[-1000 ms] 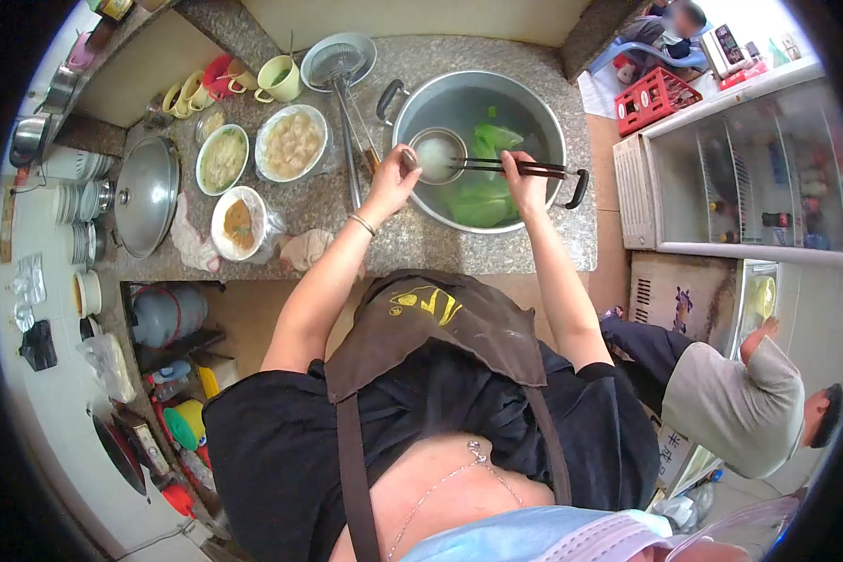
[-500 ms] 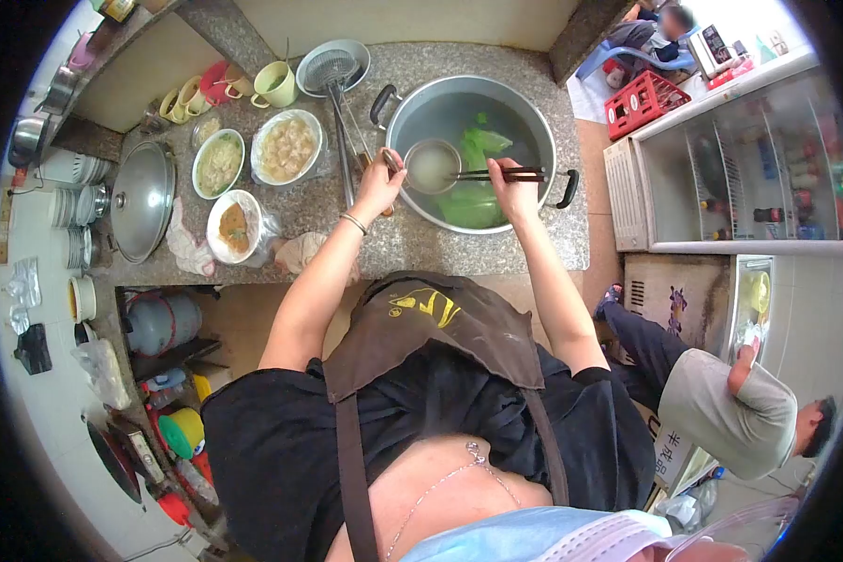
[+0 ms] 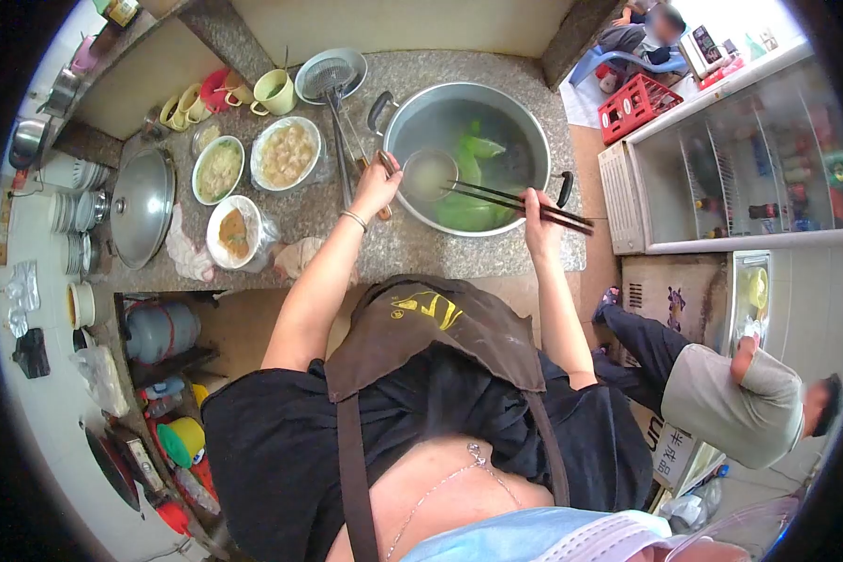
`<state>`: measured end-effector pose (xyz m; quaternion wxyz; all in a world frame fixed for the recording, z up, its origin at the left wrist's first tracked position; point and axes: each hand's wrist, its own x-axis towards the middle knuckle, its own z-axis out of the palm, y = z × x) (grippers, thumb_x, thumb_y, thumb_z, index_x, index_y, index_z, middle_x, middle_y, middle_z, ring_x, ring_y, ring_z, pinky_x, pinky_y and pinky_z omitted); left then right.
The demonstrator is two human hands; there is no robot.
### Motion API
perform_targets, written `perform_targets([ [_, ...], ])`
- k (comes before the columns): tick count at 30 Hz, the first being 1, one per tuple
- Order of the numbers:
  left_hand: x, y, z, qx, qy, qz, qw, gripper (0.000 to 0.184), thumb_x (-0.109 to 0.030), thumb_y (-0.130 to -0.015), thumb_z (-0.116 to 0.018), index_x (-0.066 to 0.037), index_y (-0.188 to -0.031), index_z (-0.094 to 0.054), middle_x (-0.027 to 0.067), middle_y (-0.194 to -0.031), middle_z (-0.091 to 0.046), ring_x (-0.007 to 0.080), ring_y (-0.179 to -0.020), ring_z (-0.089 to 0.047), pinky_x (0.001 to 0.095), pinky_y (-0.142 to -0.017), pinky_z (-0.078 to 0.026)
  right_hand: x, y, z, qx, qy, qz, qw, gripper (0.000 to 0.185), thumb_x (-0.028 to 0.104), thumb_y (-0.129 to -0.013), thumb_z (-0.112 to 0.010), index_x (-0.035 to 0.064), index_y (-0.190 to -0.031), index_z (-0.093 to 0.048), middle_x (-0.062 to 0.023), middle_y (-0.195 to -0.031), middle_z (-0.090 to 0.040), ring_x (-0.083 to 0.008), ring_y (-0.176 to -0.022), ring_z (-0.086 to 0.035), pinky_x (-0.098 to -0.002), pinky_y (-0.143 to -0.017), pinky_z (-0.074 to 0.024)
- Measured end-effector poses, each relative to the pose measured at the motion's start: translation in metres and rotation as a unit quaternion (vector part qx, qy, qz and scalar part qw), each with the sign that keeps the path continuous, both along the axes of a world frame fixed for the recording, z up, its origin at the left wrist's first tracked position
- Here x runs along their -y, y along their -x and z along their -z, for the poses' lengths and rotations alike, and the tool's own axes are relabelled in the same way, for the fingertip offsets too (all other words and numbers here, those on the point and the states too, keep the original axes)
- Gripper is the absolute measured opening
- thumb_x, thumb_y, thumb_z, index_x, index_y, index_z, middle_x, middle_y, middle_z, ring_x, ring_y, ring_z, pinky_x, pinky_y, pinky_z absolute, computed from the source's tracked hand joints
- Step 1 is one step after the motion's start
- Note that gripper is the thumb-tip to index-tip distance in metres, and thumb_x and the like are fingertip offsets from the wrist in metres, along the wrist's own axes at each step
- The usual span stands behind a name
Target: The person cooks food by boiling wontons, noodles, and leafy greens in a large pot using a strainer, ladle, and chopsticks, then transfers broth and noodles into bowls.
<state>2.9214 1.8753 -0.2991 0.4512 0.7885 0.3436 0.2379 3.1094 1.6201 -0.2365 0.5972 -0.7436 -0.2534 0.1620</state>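
A large metal pot [image 3: 539, 124] holds cloudy liquid with green leaves [image 3: 478, 169] in it. At its left rim my left hand [image 3: 378, 181] is closed round the handle of a round strainer [image 3: 430, 175], whose basket sits in the liquid with something pale inside. My right hand [image 3: 541, 225], near the pot's right rim, grips dark chopsticks [image 3: 564, 218]; their tips point left over the leaves, beside the strainer. Left of the pot, a metal ladle or skimmer [image 3: 330, 77] rests in a metal bowl [image 3: 357, 62].
Bowls of food [image 3: 288, 154] and a lidded wok [image 3: 142, 208] stand on the left of the counter [image 3: 412, 253]. At the right are a glass-door fridge [image 3: 618, 201], a red crate [image 3: 635, 105] and a person in grey [image 3: 731, 403]. Another person sits at the upper right.
My right hand has moved right and down, and the chopsticks now slant instead of lying level. The strainer basket sits lower in the liquid. The view has shifted slightly.
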Motion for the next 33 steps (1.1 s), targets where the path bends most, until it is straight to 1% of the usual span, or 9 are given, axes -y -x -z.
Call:
perform_targets([
  [1, -0.001, 0.000, 0.000, -0.018, 0.005, 0.002, 1.000, 0.021, -0.009, -0.076, -0.062, -0.006, -0.091, -0.048, 0.0094, -0.082, -0.058, 0.0250, -0.081, -0.061, 0.0355, -0.072, -0.046, 0.006, 0.001, 0.000, -0.036, -0.057, 0.019, 0.998, 0.028, 0.022, -0.091, -0.054, -0.0035, -0.085, -0.062, -0.0080, -0.074, -0.062, -0.0133, -0.065, -0.060, -0.0267, -0.062, -0.0491],
  [5, -0.003, 0.000, 0.012, -0.009, -0.008, 0.020, 1.000, 0.020, -0.010, -0.076, -0.061, -0.005, -0.091, -0.048, 0.0100, -0.083, -0.059, 0.0255, -0.082, -0.061, 0.0359, -0.072, -0.046, 0.035, -0.005, -0.006, -0.035, -0.059, 0.081, 0.994, 0.025, 0.019, -0.093, -0.049, -0.0024, -0.088, -0.061, -0.0076, -0.078, -0.062, -0.0137, -0.069, -0.061, -0.0264, -0.065, -0.0508],
  [8, -0.001, -0.004, 0.009, -0.084, -0.039, 0.017, 0.996, 0.019, -0.018, -0.083, -0.054, -0.003, -0.093, -0.048, 0.0182, -0.087, -0.059, 0.0344, -0.085, -0.059, 0.0394, -0.072, -0.047, 0.046, -0.014, 0.000, -0.013, -0.105, 0.127, 0.986, 0.025, 0.020, -0.093, -0.050, -0.0025, -0.089, -0.059, -0.0066, -0.080, -0.061, -0.0131, -0.071, -0.060, -0.0266, -0.064, -0.0517],
  [12, -0.004, -0.005, 0.029, -0.031, -0.071, 0.017, 0.997, 0.023, -0.025, -0.088, -0.048, -0.003, -0.094, -0.047, 0.0211, -0.083, -0.059, 0.0405, -0.080, -0.058, 0.0437, -0.070, -0.047, 0.055, -0.013, 0.004, -0.013, -0.114, 0.112, 0.987, 0.023, 0.020, -0.093, -0.051, -0.0023, -0.091, -0.058, -0.0085, -0.085, -0.059, -0.0133, -0.075, -0.059, -0.0275, -0.064, -0.0526],
  [14, 0.002, -0.003, 0.017, -0.051, -0.052, -0.025, 0.997, 0.018, -0.021, -0.085, -0.052, -0.004, -0.092, -0.047, 0.0196, -0.083, -0.058, 0.0387, -0.081, -0.059, 0.0432, -0.071, -0.046, 0.053, -0.006, 0.003, -0.024, -0.086, 0.135, 0.987, 0.026, 0.023, -0.093, -0.050, -0.0011, -0.088, -0.059, -0.0061, -0.078, -0.061, -0.0117, -0.062, -0.059, -0.0252, -0.058, -0.0521],
  [16, 0.010, 0.002, -0.009, -0.031, -0.053, 0.002, 0.998, 0.016, -0.015, -0.081, -0.056, -0.005, -0.090, -0.048, 0.0173, -0.082, -0.057, 0.0367, -0.082, -0.059, 0.0422, -0.072, -0.046, 0.053, 0.000, -0.001, -0.028, -0.069, 0.133, 0.988, 0.026, 0.022, -0.093, -0.051, -0.0009, -0.086, -0.060, -0.0049, -0.073, -0.061, -0.0113, -0.058, -0.058, -0.0243, -0.054, -0.0506],
  [21, 0.013, 0.004, -0.011, -0.027, -0.035, -0.003, 0.999, 0.018, -0.011, -0.077, -0.059, -0.007, -0.090, -0.048, 0.0154, -0.083, -0.057, 0.0350, -0.084, -0.059, 0.0409, -0.073, -0.046, 0.051, 0.004, -0.022, -0.040, -0.073, 0.096, 0.992, 0.027, 0.023, -0.092, -0.051, -0.0008, -0.084, -0.060, -0.0057, -0.068, -0.060, -0.0108, -0.055, -0.058, -0.0234, -0.051, -0.0496],
  [26, 0.014, 0.004, -0.014, -0.036, -0.027, -0.007, 0.999, 0.020, -0.013, -0.077, -0.060, -0.007, -0.091, -0.048, 0.0157, -0.087, -0.058, 0.0351, -0.086, -0.059, 0.0414, -0.074, -0.046, 0.047, 0.001, -0.038, -0.042, 0.064, 0.065, 0.995, 0.027, 0.022, -0.091, -0.052, -0.0025, -0.084, -0.061, -0.0062, -0.071, -0.059, -0.0116, -0.061, -0.059, -0.0236, -0.051, -0.0501],
  [33, 0.012, 0.004, -0.009, -0.066, -0.037, -0.009, 0.997, 0.029, -0.016, -0.078, -0.060, -0.003, -0.100, -0.046, 0.0201, -0.094, -0.059, 0.0379, -0.093, -0.057, 0.0436, -0.079, -0.046, 0.036, 0.005, 0.006, -0.028, -0.025, 0.106, 0.994, 0.025, 0.018, -0.091, -0.052, -0.0024, -0.081, -0.061, -0.0048, -0.065, -0.057, -0.0100, -0.057, -0.054, -0.0242, -0.052, -0.0461],
])
